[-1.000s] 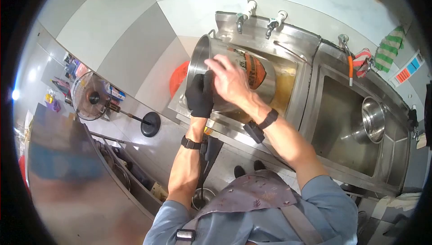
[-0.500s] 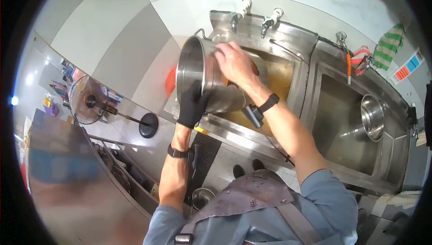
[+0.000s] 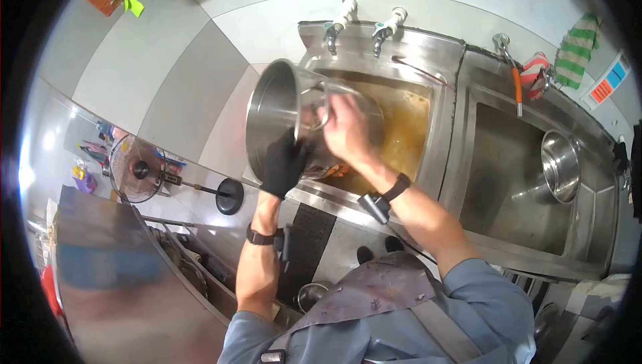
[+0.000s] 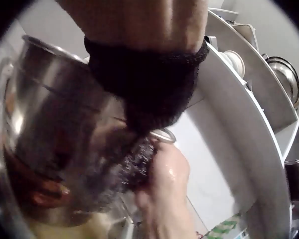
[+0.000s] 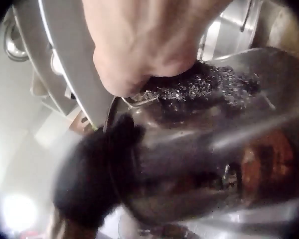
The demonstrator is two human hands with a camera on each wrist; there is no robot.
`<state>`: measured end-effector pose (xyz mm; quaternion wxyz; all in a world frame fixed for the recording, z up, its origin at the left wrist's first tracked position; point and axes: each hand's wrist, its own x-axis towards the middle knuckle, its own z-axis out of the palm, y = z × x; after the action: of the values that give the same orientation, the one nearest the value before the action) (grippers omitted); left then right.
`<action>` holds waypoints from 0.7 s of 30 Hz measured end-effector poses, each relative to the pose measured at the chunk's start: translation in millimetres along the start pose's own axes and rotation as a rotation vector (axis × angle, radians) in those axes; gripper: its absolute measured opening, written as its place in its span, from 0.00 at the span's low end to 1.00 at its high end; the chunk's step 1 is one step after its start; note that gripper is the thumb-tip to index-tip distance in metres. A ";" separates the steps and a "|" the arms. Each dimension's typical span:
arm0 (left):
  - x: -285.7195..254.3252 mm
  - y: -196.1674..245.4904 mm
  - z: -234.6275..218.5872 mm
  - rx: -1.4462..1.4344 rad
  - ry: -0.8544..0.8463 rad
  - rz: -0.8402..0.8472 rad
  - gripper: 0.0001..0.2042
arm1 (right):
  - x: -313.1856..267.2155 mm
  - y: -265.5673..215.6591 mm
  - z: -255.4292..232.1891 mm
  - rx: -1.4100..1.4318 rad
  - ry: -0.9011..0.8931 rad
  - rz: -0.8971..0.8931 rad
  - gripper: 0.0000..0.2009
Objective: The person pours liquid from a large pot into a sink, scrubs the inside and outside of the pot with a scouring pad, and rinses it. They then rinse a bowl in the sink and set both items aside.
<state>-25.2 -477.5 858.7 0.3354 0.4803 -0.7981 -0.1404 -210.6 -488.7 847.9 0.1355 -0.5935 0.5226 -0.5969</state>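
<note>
A big steel stockpot lies tipped on its side over the left sink basin, its mouth facing left. My left hand, in a black glove, grips the pot's rim at the near side. Against the outer wall, by the loop handle, my bare right hand presses a steel wool scrubber, its fingers bent over it. Wet strands of the scrubber bunch under that hand in the right wrist view. An orange and black sticker shows low on the pot's wall.
Murky yellowish water stands in the left basin. A steel bowl sits in the right basin. Two taps and an orange-handled hose tap are on the back wall. A pedestal fan stands at left.
The pot has turned about its length, bringing its loop handle round to the right hand and the sticker down to the near side. It has also shifted left in view, both hands staying on it.
</note>
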 end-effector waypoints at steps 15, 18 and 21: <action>-0.9 -8.6 -1.7 -0.297 -0.171 -0.184 0.13 | -8.4 17.2 5.6 0.318 -0.047 -0.226 0.05; -11.7 -11.3 -5.1 -0.322 -0.157 -0.260 0.13 | 17.7 48.1 -3.1 0.151 -0.057 -0.217 0.05; -18.4 -1.5 -12.2 -0.432 -0.082 -0.266 0.10 | 33.3 92.8 -11.0 -0.053 0.099 -0.155 0.05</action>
<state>-10.2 -461.2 859.6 0.3760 0.4923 -0.6923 -0.3700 -271.2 -548.3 796.6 0.0472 -0.6055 0.4967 -0.6200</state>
